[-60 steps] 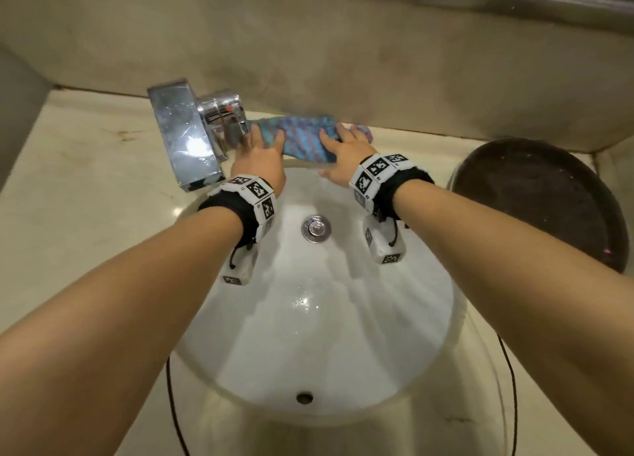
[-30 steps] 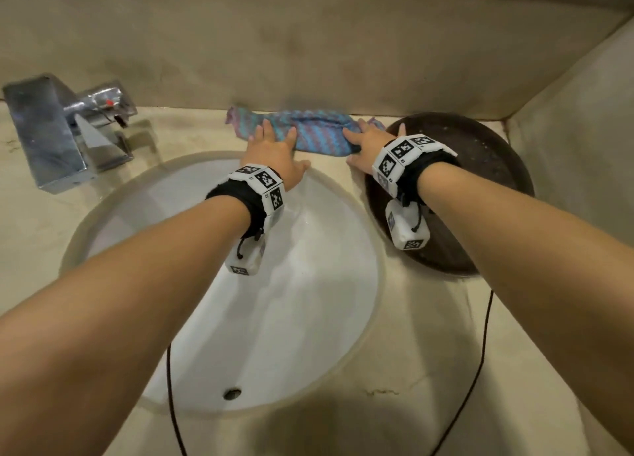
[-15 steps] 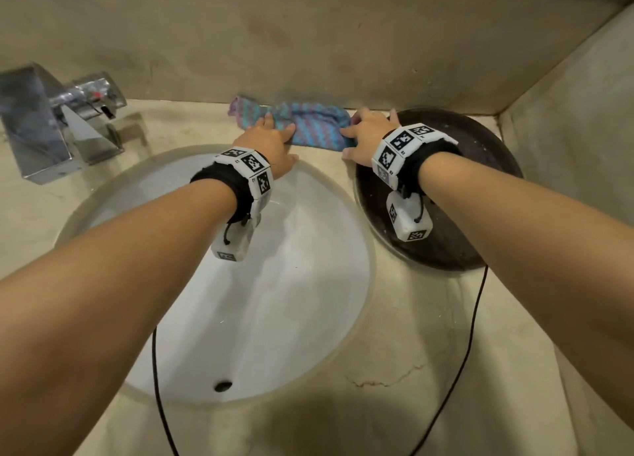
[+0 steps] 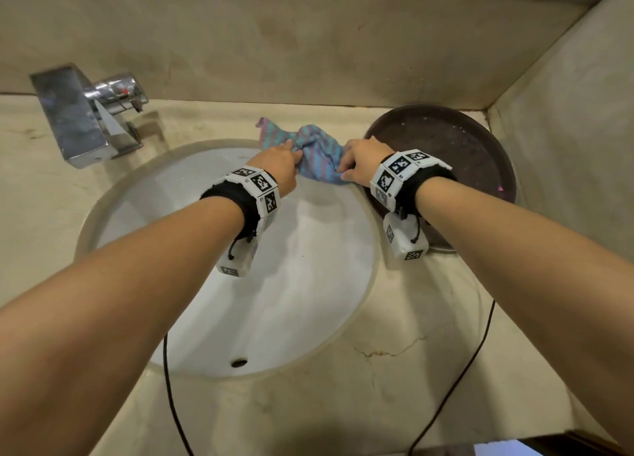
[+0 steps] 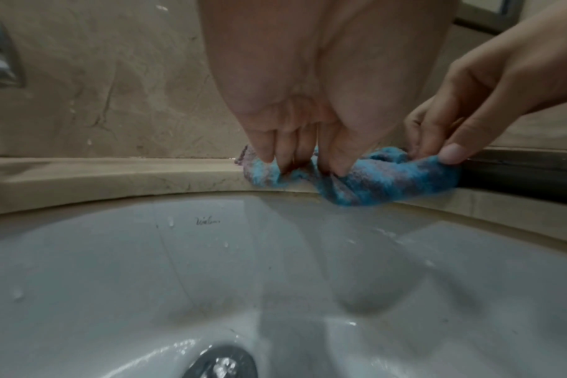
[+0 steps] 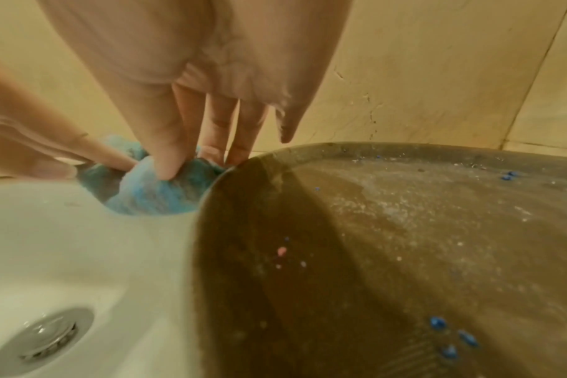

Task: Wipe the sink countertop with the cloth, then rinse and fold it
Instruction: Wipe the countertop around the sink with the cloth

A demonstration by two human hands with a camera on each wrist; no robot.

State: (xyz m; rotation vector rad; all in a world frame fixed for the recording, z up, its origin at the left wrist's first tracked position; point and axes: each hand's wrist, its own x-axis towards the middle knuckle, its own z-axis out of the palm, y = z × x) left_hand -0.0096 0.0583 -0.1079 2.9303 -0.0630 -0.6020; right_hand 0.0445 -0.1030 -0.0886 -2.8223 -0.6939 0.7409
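Observation:
A blue and purple striped cloth [image 4: 314, 155] lies bunched on the beige countertop [image 4: 394, 387] at the far rim of the white sink [image 4: 291, 284]. My left hand [image 4: 278, 164] pinches its left part, fingers curled into the fabric [image 5: 307, 174]. My right hand [image 4: 360, 162] grips its right end beside the dark round tray [image 4: 480, 147]; thumb and fingers press into the cloth [image 6: 152, 197]. The cloth's front edge hangs slightly over the basin rim.
A chrome faucet [image 4: 85, 112] stands at the back left. The dark tray [image 6: 404, 255] carries specks and small blue bits. A wall closes the back and the right side. Black cables [image 4: 456, 380] trail over the front countertop. The drain [image 6: 41, 340] sits low in the basin.
Both hands went from lying flat on the spread cloth to curling round it. The cloth has been gathered into a bunch and drawn toward the sink rim.

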